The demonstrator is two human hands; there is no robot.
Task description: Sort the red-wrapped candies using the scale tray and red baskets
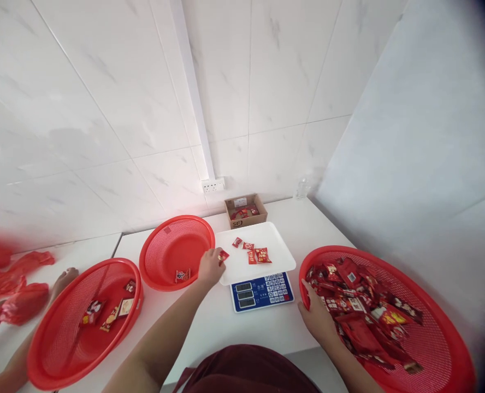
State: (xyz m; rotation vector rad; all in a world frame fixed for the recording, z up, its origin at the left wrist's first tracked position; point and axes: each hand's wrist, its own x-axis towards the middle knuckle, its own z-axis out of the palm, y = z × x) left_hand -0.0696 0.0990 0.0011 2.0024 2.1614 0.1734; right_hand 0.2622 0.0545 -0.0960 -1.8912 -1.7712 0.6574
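Observation:
My left hand (211, 267) is at the left edge of the white weighing tray (281, 254), its fingers closed on a small red snack packet (223, 255). Several other red packets (262, 255) lie on the tray's middle. Below the tray shows the blue keypad panel of a digital scale (262, 292). My right hand (319, 315) grips the left rim of a large red basket (443, 344), with some fingers hidden inside it. A heap of mostly red wrapped snacks (359, 327) lies in that basket.
Left of the tray, a red basket (150, 243) holds one packet (182, 275). Nearer stands another red basket (58, 327) with a few packets. A co-worker's hands are by red plastic bags (23, 300) at far left. Behind are a cardboard box (248, 218), a clear bottle (302, 188) and the wall.

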